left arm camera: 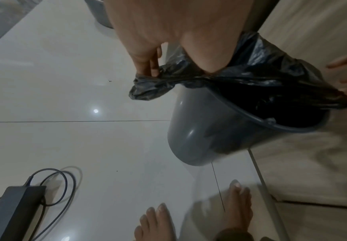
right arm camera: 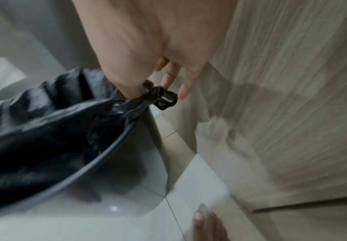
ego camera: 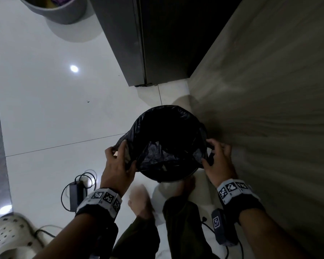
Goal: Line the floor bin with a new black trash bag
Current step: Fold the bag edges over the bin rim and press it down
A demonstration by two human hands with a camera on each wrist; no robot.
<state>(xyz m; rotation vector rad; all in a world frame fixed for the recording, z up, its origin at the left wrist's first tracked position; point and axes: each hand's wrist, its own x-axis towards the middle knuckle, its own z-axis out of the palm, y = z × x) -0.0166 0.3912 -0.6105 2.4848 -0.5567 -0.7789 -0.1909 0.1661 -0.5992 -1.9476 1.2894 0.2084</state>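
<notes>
A round grey floor bin (left arm camera: 197,140) stands on the pale tiles beside a wooden panel. A black trash bag (ego camera: 163,152) hangs open inside it, its mouth stretched across the rim. My left hand (ego camera: 118,159) grips the bag's left edge (left arm camera: 147,84), with fingers curled round a bunched corner. My right hand (ego camera: 217,156) pinches the bag's right edge, where a twisted tail of plastic (right arm camera: 162,97) sticks out. The far rim of the bin (ego camera: 168,109) is covered by the bag; the near rim (right arm camera: 106,156) shows bare grey.
A wood-grain cabinet side (ego camera: 269,109) rises close on the right. A dark appliance (ego camera: 157,43) stands behind the bin. A second grey bin (ego camera: 58,10) sits far left. A power adapter with coiled cable (ego camera: 76,193) lies left of my bare feet (ego camera: 140,200).
</notes>
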